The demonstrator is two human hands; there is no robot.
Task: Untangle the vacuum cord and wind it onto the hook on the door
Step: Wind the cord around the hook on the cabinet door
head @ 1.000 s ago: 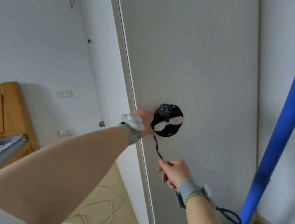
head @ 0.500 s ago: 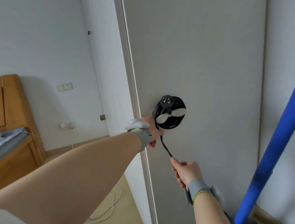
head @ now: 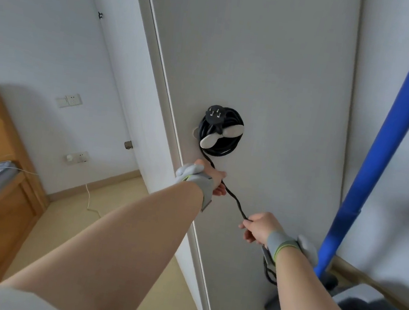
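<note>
A: Grip check: right hand (head: 257, 226) pinches the cord (head: 233, 201); left hand (head: 214, 180) sits beside it higher up, grip hidden by its wristband (head: 205, 184), can't tell.
B: Yeah, door (head: 275, 73) behind both, cord mostly coiled on the hook (head: 233, 132) just above the left hand, plug (head: 214, 115) on top.

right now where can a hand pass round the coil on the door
Bare door above the coil and right of it, up to the blue tube. Crowded below: the left hand sits under the coil at the door's edge, and the cord runs down to the right hand, which pinches it.
</note>
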